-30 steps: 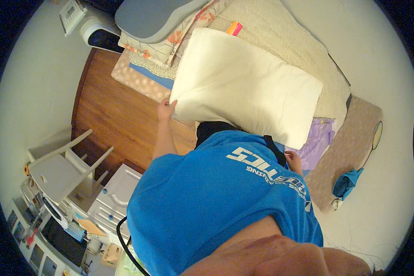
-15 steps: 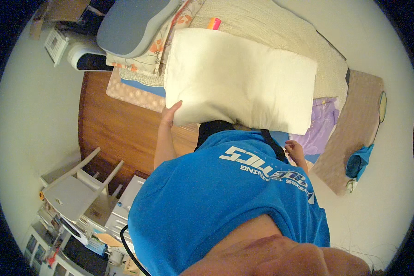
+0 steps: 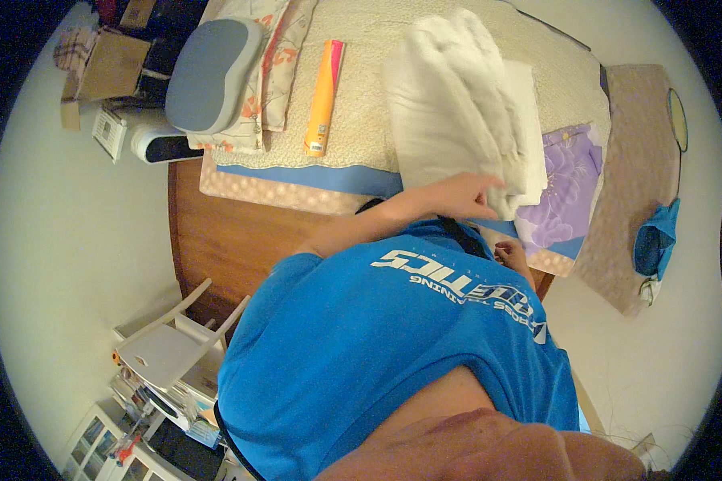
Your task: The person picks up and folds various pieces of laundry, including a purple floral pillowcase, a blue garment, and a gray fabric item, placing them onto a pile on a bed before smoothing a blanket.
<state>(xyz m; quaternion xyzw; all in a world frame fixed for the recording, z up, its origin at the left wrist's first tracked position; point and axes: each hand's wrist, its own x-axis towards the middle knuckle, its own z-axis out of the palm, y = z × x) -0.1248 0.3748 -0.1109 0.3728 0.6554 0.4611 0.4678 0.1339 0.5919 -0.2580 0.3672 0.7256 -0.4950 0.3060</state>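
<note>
A thick white cloth point(image 3: 449, 104) lies on the bed, its left part folded over to the right in soft bulging layers. Flatter white layers show from under its right side. My left hand point(image 3: 469, 195) reaches across my body to the cloth's near edge, its thumb and fingers apart against the fabric. My right hand point(image 3: 512, 255) is low beside my shirt, near the bed's front edge, with curled fingers and nothing visible in them. Just right of the cloth lies a purple flowered cloth point(image 3: 569, 188).
A cream fleecy cover point(image 3: 361, 88) spreads over the bed. On it lies an orange and pink tube point(image 3: 325, 100). A grey contoured cushion point(image 3: 212, 76) rests on flowered fabric point(image 3: 277, 68) at the left. A white chair point(image 3: 164, 353) stands at lower left, a brown mat point(image 3: 634, 184) at right.
My left hand has swung from the cloth's left edge to its right part, and the left part is now folded over. The tube and more of the cover have come into view.
</note>
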